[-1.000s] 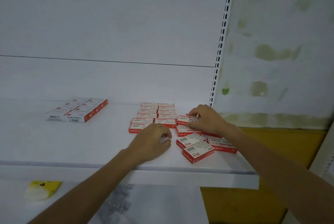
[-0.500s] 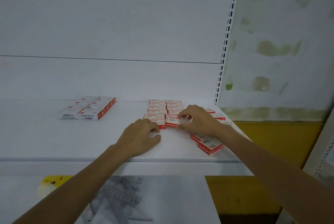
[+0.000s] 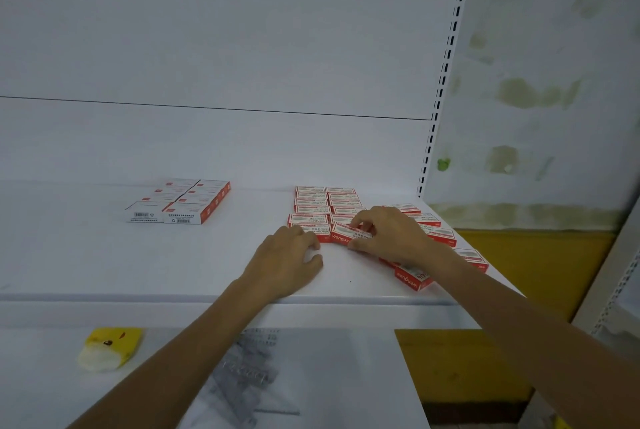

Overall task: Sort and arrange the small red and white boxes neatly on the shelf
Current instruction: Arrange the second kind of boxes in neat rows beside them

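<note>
Small red and white boxes lie flat in two neat columns (image 3: 327,201) on the white shelf (image 3: 173,262). My right hand (image 3: 391,236) pinches one box (image 3: 344,233) at the front of the right column, thumb on its near edge. My left hand (image 3: 289,260) rests on the shelf with curled fingers touching the front box of the left column (image 3: 311,231). Several loose boxes (image 3: 436,232) lie scattered to the right, one (image 3: 414,278) near the shelf's front edge.
A separate block of red and white boxes (image 3: 183,201) sits at the back left of the shelf. The slotted upright (image 3: 445,71) bounds the shelf on the right. Below, a yellow packet (image 3: 109,347) and a clear bag of metal clips (image 3: 249,369) lie on the lower shelf.
My right hand has carried a box from the loose pile leftward to the front of the right column. My left hand slid forward to the left column's front box.
</note>
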`<state>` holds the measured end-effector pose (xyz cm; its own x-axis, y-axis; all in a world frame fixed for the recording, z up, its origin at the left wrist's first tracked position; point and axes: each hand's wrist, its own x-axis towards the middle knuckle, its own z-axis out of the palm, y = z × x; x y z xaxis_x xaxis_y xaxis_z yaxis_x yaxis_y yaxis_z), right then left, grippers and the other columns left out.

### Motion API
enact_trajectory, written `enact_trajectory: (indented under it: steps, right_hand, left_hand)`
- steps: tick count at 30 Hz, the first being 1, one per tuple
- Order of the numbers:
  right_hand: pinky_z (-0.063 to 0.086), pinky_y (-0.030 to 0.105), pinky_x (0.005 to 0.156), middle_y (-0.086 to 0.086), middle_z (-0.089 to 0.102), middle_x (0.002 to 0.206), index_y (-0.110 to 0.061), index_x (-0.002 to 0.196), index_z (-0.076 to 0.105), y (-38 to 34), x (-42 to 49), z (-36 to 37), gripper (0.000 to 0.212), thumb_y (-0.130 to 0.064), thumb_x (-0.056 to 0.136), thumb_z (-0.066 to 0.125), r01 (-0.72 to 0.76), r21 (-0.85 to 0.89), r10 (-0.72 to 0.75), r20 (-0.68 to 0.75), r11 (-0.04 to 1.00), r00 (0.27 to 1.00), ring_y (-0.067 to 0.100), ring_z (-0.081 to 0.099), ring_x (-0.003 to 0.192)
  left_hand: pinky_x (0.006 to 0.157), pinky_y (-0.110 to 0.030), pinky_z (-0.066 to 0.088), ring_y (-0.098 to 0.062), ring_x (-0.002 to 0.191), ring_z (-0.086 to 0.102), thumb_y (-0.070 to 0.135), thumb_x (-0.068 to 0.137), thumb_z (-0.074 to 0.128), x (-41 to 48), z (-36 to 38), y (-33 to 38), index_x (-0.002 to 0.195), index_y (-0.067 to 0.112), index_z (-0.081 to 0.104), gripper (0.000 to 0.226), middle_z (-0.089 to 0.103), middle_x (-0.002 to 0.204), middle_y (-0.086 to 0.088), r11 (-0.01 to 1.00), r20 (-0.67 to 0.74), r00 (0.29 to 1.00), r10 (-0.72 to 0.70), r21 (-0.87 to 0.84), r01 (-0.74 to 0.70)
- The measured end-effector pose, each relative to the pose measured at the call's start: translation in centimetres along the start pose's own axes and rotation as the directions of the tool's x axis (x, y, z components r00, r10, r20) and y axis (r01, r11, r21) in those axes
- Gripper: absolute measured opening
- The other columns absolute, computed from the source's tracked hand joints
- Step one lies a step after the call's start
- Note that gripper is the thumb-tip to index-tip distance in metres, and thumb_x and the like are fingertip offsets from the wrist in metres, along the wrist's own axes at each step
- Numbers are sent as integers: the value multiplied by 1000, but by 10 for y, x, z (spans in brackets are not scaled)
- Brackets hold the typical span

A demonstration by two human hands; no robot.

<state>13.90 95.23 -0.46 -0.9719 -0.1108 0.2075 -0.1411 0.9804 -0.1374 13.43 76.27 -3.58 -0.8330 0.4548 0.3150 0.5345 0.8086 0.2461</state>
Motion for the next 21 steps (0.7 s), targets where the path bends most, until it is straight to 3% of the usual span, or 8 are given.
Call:
enact_trajectory:
  steps: [7,12,15,18,21]
  right_hand:
    - [37,25,74,-2,61,110,-22,119,61,8,2,3,40,-42,84,60,14,19,-14,10,1000,1000,9,47,86]
    - [41,26,85,1,57,118,-21,114,63,11,9,7,35,-37,83,65,25,56,-23,-32,998,999,14,51,100]
    - [42,30,90,3,56,120,-22,113,65,12,12,10,33,-35,83,66,12,87,-7,-57,996,998,19,51,108]
    - [38,34,98,5,50,127,-22,123,56,15,12,13,45,-40,82,64,-5,42,9,-85,999,996,21,43,117]
    - [39,38,96,7,51,125,-18,130,43,20,14,16,62,-53,81,57,-87,1,87,-55,996,995,23,44,115]
  left_hand:
    - [97,-28,38,-14,115,47,36,95,43,-1,0,2,124,20,51,34,51,131,1,1000,4,1000,-10,15,10]
    - [98,-27,37,-15,117,44,36,93,46,1,1,2,124,20,51,36,47,133,0,1000,-22,999,-24,14,24]
    - [104,-30,35,-18,128,35,42,89,51,4,1,0,133,20,42,50,34,143,-3,988,-127,981,-148,19,151]
    - [104,-34,37,-21,129,38,47,87,52,7,1,-1,138,21,32,60,35,144,-6,958,-18,962,-272,-100,269]
    - [100,-32,39,-21,124,46,47,91,46,7,-3,4,140,19,28,59,44,139,-3,963,91,961,-262,-37,266]
